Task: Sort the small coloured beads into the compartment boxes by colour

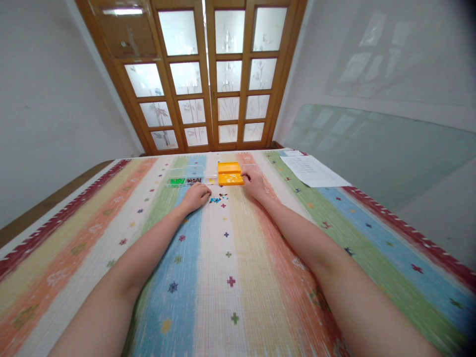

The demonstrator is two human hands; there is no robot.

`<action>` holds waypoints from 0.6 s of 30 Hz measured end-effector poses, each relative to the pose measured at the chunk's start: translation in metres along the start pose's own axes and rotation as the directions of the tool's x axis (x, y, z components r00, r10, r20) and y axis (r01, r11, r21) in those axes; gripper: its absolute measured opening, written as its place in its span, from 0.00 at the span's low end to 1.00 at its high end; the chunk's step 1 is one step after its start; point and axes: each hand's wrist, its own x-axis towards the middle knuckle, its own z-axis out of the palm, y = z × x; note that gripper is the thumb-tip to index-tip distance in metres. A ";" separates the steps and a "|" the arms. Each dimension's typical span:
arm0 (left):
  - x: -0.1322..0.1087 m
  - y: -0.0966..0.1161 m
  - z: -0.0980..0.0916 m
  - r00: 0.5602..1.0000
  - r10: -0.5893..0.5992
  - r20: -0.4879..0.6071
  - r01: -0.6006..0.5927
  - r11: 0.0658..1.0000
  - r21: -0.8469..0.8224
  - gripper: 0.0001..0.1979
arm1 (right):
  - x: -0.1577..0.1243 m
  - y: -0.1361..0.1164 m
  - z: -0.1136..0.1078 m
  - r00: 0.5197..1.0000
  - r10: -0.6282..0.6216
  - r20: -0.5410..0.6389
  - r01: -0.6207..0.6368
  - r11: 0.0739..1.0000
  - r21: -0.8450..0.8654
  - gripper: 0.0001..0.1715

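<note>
My left hand rests on the cloth with its fingers bent and drawn together. Its fingertips are beside a small loose pile of blue and dark pieces; whatever they pinch is too small to make out. My right hand is closed at the right edge of an open orange box, with thumb and fingertips on its rim. Small white pieces lie in the box's near half. Left of it, a clear plastic case holds green pieces, dark reddish pieces and a few yellow pieces.
A striped, patterned cloth covers the long table. White paper sheets lie at the far right. Beyond the table's far edge stand wooden doors with glass panes. A glass panel leans along the right wall.
</note>
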 end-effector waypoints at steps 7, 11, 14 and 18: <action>-0.001 -0.003 0.000 0.999 -0.054 -0.001 0.054 0.998 -0.018 0.10 | -0.005 -0.006 0.006 0.994 -0.068 0.081 0.071 0.997 -0.042 0.17; -0.001 -0.004 0.000 0.999 -0.049 -0.012 0.049 0.998 -0.025 0.09 | -0.007 -0.010 0.008 0.988 -0.097 0.120 0.103 0.994 -0.044 0.17; -0.001 -0.003 -0.001 0.998 -0.056 -0.018 0.056 0.998 -0.031 0.08 | -0.008 -0.012 0.009 0.980 -0.122 0.158 0.131 0.990 -0.048 0.17; -0.001 -0.001 -0.002 0.998 -0.060 -0.016 0.059 0.997 -0.055 0.08 | -0.009 -0.013 0.010 0.968 -0.155 0.198 0.170 0.984 -0.060 0.15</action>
